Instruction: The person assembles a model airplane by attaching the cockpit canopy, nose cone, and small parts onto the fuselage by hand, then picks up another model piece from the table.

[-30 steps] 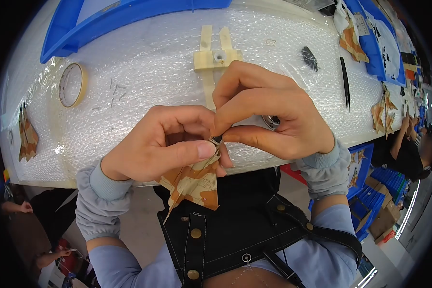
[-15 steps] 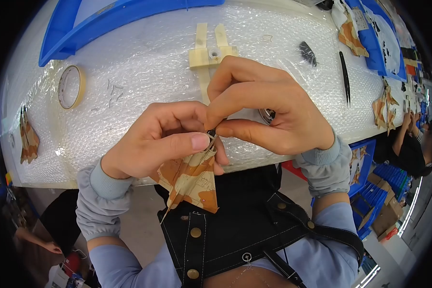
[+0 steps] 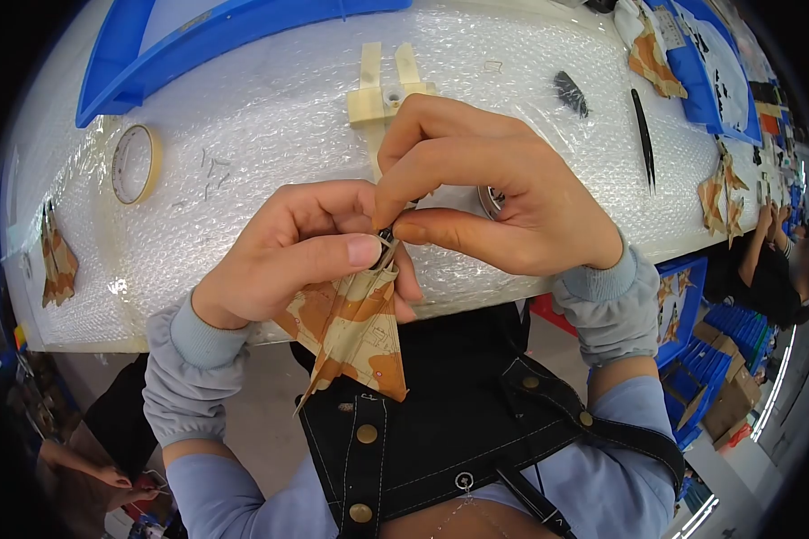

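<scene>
A model jet plane (image 3: 360,328) in tan and brown camouflage is held by my left hand (image 3: 288,256), with its wings and tail pointing down toward my apron. My left thumb presses beside the open cockpit area near the nose. A small black part (image 3: 386,236) sits there, partly covered by fingertips. My right hand (image 3: 503,193) has thumb and forefinger pinched right at that spot, apparently on the small black part; the exact contact is hidden. Behind my hands stands a cream taped block (image 3: 366,107) with a round hole.
On the bubble-wrapped table (image 3: 270,117) lie a tape roll (image 3: 155,164), thin grey slivers (image 3: 214,171), black tweezers (image 3: 644,135) and a dark piece (image 3: 570,93). Other camouflage models (image 3: 58,260) rest at both sides. Blue trays (image 3: 189,58) line the back. Co-workers' hands (image 3: 121,485) show at the edges.
Both my hands and the plane's nose have shifted slightly up and left, and a little more of the cockpit area shows. A co-worker's hands at lower left have come together.
</scene>
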A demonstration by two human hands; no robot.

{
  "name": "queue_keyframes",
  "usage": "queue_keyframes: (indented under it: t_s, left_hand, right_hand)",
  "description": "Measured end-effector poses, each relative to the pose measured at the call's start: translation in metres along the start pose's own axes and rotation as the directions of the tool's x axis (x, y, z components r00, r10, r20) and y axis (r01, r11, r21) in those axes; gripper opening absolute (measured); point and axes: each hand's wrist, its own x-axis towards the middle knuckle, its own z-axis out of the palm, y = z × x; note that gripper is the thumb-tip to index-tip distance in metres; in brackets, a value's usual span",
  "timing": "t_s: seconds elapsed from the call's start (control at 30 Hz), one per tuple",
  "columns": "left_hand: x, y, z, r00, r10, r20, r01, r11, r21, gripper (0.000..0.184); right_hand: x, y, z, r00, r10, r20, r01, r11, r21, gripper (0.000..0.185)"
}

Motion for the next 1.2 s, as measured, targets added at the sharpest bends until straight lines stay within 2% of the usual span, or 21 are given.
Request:
queue_keyframes:
  t_s: [0.07,0.3,0.4,0.5,0.6,0.63,0.73,0.77,0.9,1.0,1.2]
  left_hand:
    - [0.001,-0.003,0.002,0.998,0.004,-0.059,-0.001,0.999,0.046,0.043]
    - [0.003,-0.001,0.001,0.998,-0.008,-0.065,0.014,0.996,0.093,0.038]
    - [0.004,0.000,0.001,0.999,0.004,-0.048,0.000,0.996,0.090,0.034]
    - [0.003,-0.002,-0.004,1.000,0.022,-0.017,-0.020,0.997,0.077,0.032]
    - [0.001,0.001,-0.002,0.999,0.023,-0.043,-0.020,0.998,0.056,0.030]
    - [0.001,0.000,-0.002,0.998,0.029,-0.052,-0.027,0.999,0.047,0.030]
    - [0.002,0.004,-0.004,0.996,0.032,-0.081,-0.031,0.999,0.019,0.030]
    - [0.001,0.005,-0.004,0.996,0.029,-0.089,-0.028,1.000,0.009,0.031]
    - [0.001,0.006,-0.006,0.991,0.036,-0.127,-0.038,0.999,-0.011,0.031]
    - [0.001,0.006,-0.006,0.989,0.053,-0.138,-0.055,0.998,-0.008,0.031]
    - [0.001,0.007,-0.008,0.989,0.066,-0.131,-0.068,0.998,-0.007,0.032]
  right_hand:
    - [0.000,-0.001,-0.001,1.000,-0.001,0.010,0.001,1.000,-0.027,0.010]
    - [-0.001,0.003,0.001,1.000,0.002,0.003,-0.002,1.000,0.006,0.011]
    - [0.000,0.001,-0.002,0.995,0.092,0.029,-0.093,0.994,0.057,0.011]
    - [-0.002,0.002,-0.003,0.981,0.170,-0.092,-0.146,0.964,0.222,0.011]
    - [0.000,0.011,-0.010,0.936,0.156,-0.314,-0.099,0.977,0.189,0.012]
    - [0.002,0.011,-0.010,0.885,0.162,-0.436,-0.106,0.983,0.150,0.012]
    - [0.004,0.030,-0.016,0.833,0.074,-0.548,-0.130,0.989,-0.065,0.013]
    - [0.007,0.035,-0.017,0.834,0.015,-0.552,-0.142,0.972,-0.188,0.017]
    - [0.019,0.030,-0.011,0.875,-0.047,-0.481,-0.155,0.915,-0.371,0.026]
    - [0.019,0.027,-0.008,0.917,-0.090,-0.389,-0.071,0.922,-0.382,0.025]
    - [0.017,0.031,-0.006,0.928,-0.220,-0.300,0.030,0.848,-0.529,0.014]
